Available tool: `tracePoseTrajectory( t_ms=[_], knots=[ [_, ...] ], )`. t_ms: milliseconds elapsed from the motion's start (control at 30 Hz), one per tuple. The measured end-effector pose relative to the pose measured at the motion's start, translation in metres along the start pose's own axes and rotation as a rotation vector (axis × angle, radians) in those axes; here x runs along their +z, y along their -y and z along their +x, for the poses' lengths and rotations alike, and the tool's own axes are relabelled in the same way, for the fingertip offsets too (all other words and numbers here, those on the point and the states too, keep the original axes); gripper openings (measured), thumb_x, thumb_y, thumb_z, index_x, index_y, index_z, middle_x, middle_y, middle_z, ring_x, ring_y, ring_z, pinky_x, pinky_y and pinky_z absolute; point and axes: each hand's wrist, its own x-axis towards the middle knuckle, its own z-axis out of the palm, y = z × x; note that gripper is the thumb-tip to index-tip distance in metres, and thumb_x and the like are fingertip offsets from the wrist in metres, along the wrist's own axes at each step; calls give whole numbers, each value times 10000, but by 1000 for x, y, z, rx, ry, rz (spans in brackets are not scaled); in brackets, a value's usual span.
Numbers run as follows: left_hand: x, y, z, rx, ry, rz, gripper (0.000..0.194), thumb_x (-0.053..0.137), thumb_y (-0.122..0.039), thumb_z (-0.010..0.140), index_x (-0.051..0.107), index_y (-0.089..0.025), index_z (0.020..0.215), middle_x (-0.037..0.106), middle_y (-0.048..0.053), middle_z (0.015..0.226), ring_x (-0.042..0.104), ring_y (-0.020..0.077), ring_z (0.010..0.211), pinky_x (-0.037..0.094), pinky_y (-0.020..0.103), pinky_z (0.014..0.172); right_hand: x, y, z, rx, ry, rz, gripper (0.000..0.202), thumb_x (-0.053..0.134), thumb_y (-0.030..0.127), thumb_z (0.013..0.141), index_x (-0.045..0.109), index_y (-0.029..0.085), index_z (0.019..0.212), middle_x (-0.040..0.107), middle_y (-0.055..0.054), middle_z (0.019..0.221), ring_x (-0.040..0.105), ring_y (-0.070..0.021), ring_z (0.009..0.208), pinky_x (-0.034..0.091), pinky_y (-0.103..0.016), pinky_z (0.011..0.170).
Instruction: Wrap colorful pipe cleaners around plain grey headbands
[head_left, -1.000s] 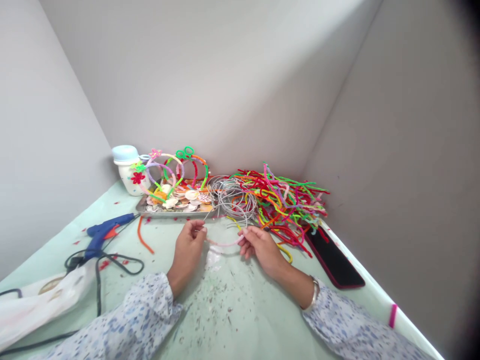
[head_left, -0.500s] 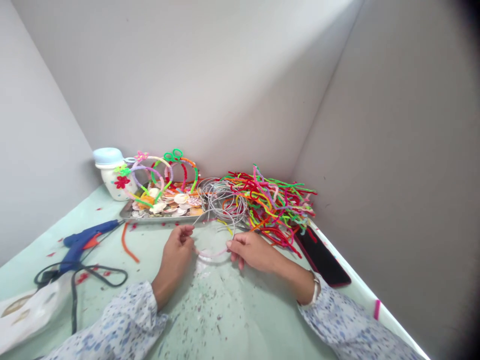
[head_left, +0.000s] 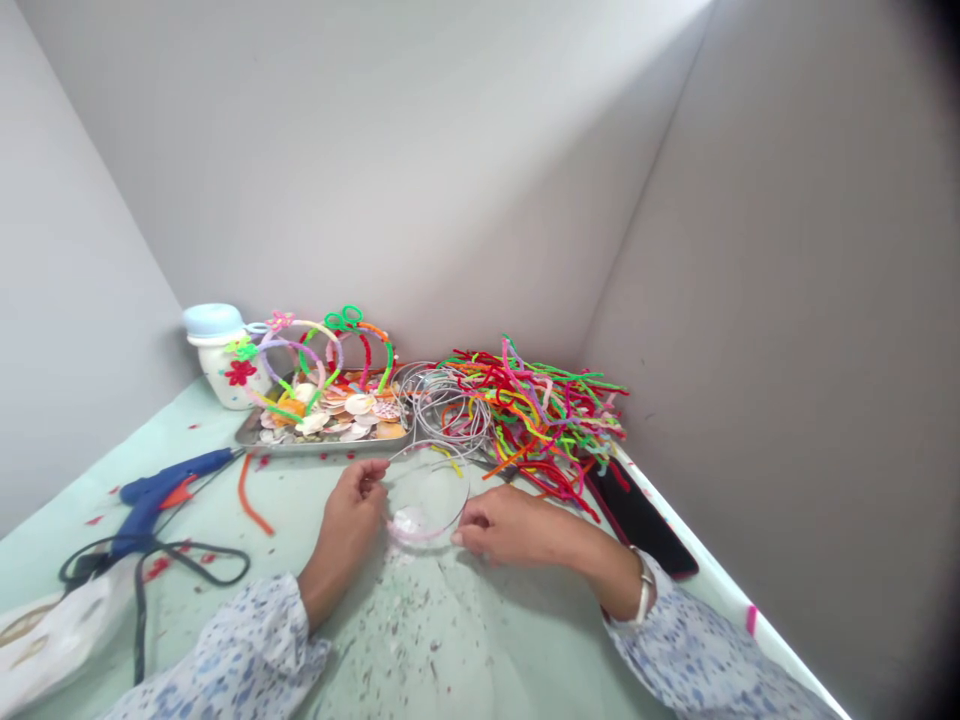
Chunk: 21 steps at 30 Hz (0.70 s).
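Between my hands, low over the table, is a thin grey wire ring, its near side wrapped in a pale pink pipe cleaner. My left hand has the ring's left side pinched between thumb and fingers. My right hand is closed at the right side, fingertips at the pink wrapping's end; exactly what they grip there is partly hidden. Just beyond the ring lie a short yellow pipe cleaner and a coil of bare wire rings.
Behind are a metal tray of shells, colourful wrapped hoops, a white bottle and a pipe cleaner pile. At left lie a blue glue gun with its cord and an orange pipe cleaner. A phone lies right.
My right hand has come down and turned, its fingers curling at the ring's near right side. The left hand keeps its hold. The view has shifted slightly.
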Motion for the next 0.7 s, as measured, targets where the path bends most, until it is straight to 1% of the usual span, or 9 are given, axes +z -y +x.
tracePoseTrajectory(
  t_ms=[100, 167, 267, 400, 467, 533, 567, 633, 700],
  knots=[
    [0, 1, 0, -2, 36, 66, 334, 563, -233, 670, 617, -152, 989, 618, 17, 794, 541, 162, 631, 414, 275, 584, -17, 1, -6, -56, 34, -48, 193, 546, 258, 786, 688, 175, 684, 658, 9, 618, 527, -107, 537, 314, -208, 484],
    [0, 3, 1, -4, 55, 93, 336, 541, -234, 685, 606, -155, 1005, 608, 16, 809, 535, 159, 635, 413, 273, 587, -35, -2, -12, -33, -20, -21, 200, 532, 277, 811, 703, 182, 767, 670, 8, 655, 558, -115, 573, 352, -208, 520],
    [0, 4, 2, -19, 69, 76, 341, 544, -241, 684, 601, -159, 1009, 604, 15, 815, 532, 158, 638, 415, 271, 591, -67, -16, -23, 56, -200, 7, 259, 477, 332, 867, 688, 185, 843, 666, 2, 665, 561, -125, 569, 373, -218, 518],
    [1, 2, 1, -42, 69, 31, 346, 563, -252, 673, 612, -159, 1003, 611, 18, 824, 536, 157, 639, 416, 272, 603, -100, -50, -27, 233, -581, -90, 249, 498, 351, 851, 685, 188, 835, 663, -15, 660, 590, -160, 584, 402, -253, 540],
    [1, 0, 0, -52, 71, 18, 341, 549, -246, 678, 610, -162, 1003, 615, 24, 863, 533, 154, 645, 415, 272, 605, -106, -68, -21, 296, -742, -86, 279, 499, 364, 854, 691, 196, 970, 692, -30, 729, 616, -185, 634, 437, -280, 585],
    [2, -2, -1, -56, 72, 7, 336, 521, -237, 691, 604, -164, 1009, 616, 32, 904, 545, 163, 693, 417, 273, 618, -104, -80, -12, 242, -839, -100, 323, 477, 363, 878, 674, 215, 1086, 717, -55, 952, 643, -211, 799, 472, -323, 719],
    [2, -2, -1, -55, 73, 4, 336, 505, -233, 701, 602, -164, 1014, 617, 32, 893, 550, 170, 720, 417, 273, 627, -101, -84, -7, 192, -853, -96, 339, 461, 359, 891, 660, 228, 1131, 706, -58, 1047, 641, -220, 887, 473, -345, 788],
    [1, -3, -2, -56, 77, -3, 334, 476, -229, 720, 602, -164, 1023, 612, 21, 815, 551, 178, 731, 412, 273, 636, -93, -90, 3, 78, -798, -83, 368, 414, 341, 924, 624, 241, 1209, 656, -57, 1203, 602, -221, 1060, 444, -372, 914],
    [1, -4, -3, -55, 87, -14, 327, 461, -222, 729, 609, -163, 1015, 598, 7, 744, 534, 172, 691, 403, 272, 628, -86, -95, 12, 32, -788, -99, 383, 411, 328, 930, 599, 225, 1247, 605, -66, 1292, 534, -219, 1188, 380, -392, 1017]
  ],
)
